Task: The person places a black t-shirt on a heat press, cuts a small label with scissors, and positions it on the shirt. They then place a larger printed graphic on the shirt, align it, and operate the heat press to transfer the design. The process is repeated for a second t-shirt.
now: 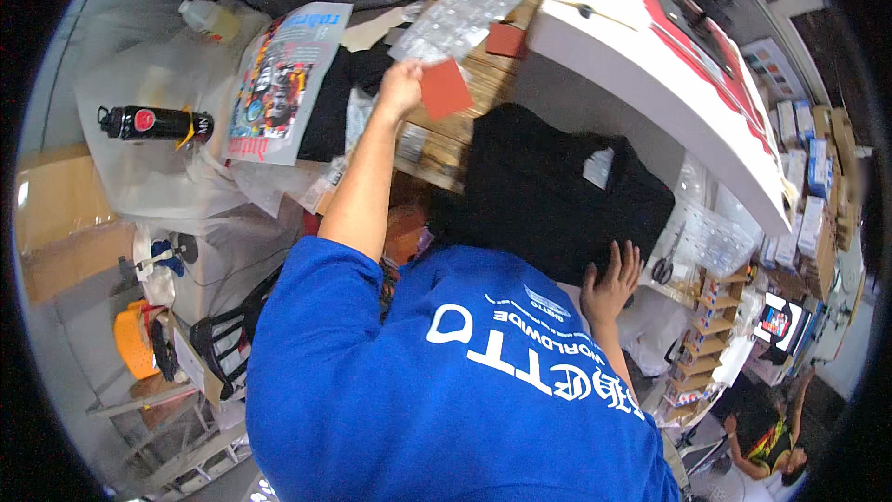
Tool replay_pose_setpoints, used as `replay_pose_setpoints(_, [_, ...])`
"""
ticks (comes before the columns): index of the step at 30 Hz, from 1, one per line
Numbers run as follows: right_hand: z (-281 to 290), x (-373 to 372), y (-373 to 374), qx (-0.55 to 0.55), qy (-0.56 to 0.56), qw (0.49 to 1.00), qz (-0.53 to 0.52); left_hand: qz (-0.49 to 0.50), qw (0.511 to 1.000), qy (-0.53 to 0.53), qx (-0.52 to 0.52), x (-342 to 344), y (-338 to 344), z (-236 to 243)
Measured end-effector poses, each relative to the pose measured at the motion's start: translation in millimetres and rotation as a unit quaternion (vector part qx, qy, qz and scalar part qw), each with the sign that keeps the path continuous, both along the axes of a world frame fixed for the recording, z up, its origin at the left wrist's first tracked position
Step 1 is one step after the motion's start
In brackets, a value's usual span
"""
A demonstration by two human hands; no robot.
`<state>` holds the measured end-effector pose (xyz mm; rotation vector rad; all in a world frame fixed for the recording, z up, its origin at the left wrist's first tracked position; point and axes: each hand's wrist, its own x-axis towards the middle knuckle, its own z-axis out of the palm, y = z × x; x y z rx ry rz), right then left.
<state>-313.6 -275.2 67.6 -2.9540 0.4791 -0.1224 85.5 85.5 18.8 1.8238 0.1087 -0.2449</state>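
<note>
Reaching up and away from the body, the person's left hand has a flat red square card pinched at its corner between thumb and fingers, held in the air over the wooden worktop, close to a clear bubbly plastic sheet that lies further back. The right hand is open, fingers spread, pressing flat on the near edge of a folded black garment that sits right in front of the person

As for progress, looks like the black garment is already folded square and laid out on the bench, with a small white tag showing on top, so the folding part seems done. The red card hasn't touched the garment, it's well apart from it up in the air, so whatever goes on with that card is, by the look of it, not done yet. A second dark red card lies on the wood beside the plastic sheet

Around it: a white box with red print on the right, a printed colourful poster sheet and a black bottle with red label on the left, scissors just right of the garment
</note>
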Motion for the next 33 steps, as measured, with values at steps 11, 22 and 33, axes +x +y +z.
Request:
replay_pose_setpoints(11, [-23.9,113.2,-171.8,0.141,-0.211,0.964,-0.077,-0.22,0.953,-0.195,0.067,-47.2,-95.9,3.0])
replay_pose_setpoints(22, [137.3,30.3,-193.3,0.524,-0.039,0.846,-0.089,-0.303,0.951,-0.059,-0.011,-99.6,-7.1,147.9])
replay_pose_setpoints(33, [332.5,83.1,-224.1,0.125,-0.363,0.923,-0.028,0.009,0.862,-0.483,0.155,-23.3,-14.9,333.0])
